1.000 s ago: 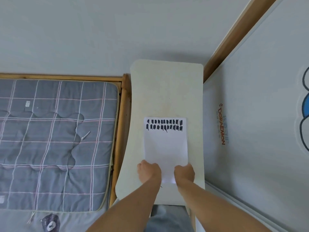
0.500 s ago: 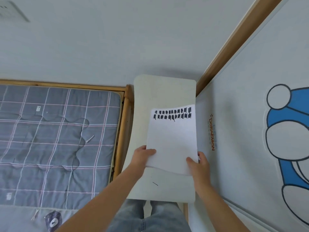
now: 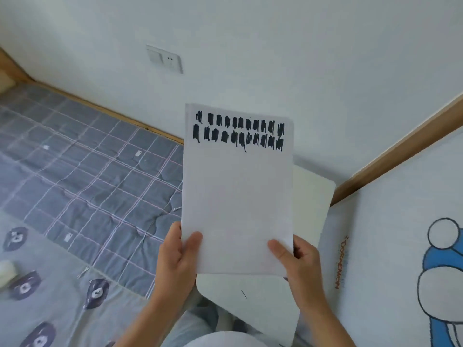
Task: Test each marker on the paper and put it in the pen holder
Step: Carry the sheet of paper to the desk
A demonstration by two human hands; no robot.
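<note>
A white sheet of paper is held upright in front of me, lifted off the small white table. Two rows of several black marker strokes run across its top. My left hand pinches the sheet's lower left corner, thumb on the front. At the lower right corner my right hand pinches it the same way. No marker and no pen holder is in view.
A grey checked mattress in a wooden frame lies to the left. A white panel with a blue cartoon figure stands to the right. A wall socket sits on the white wall behind. A small black mark is on the tabletop.
Both hands have lifted the paper off the table and raised it upright toward me. The view has tilted up and to the left.
</note>
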